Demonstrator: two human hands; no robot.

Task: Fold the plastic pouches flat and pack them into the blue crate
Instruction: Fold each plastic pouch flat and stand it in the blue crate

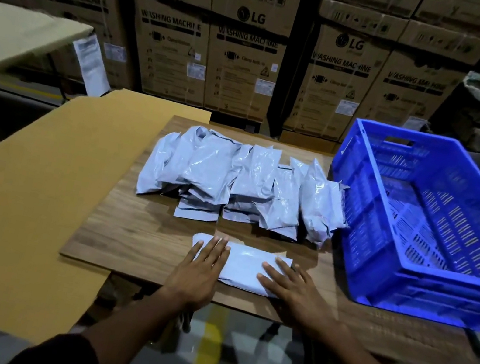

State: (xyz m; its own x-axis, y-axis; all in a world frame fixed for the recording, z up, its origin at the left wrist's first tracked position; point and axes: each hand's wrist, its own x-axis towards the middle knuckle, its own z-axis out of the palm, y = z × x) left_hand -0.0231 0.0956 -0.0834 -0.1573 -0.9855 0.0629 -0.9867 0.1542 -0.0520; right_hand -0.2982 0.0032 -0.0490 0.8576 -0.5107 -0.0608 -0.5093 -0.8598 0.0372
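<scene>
Stacked washing-machine cartons [243, 63] fill the background. On the wooden table [140, 228], the blue crate [436, 223] sits right of a pile of grey plastic pouches [242, 182]. Nearer, one folded pouch [244, 267] lies under flat fingers: left hand [201, 266], right hand [290, 287], apart.

Pouch pile [242, 182] lies left of crate [436, 223], on board [132, 236].
</scene>
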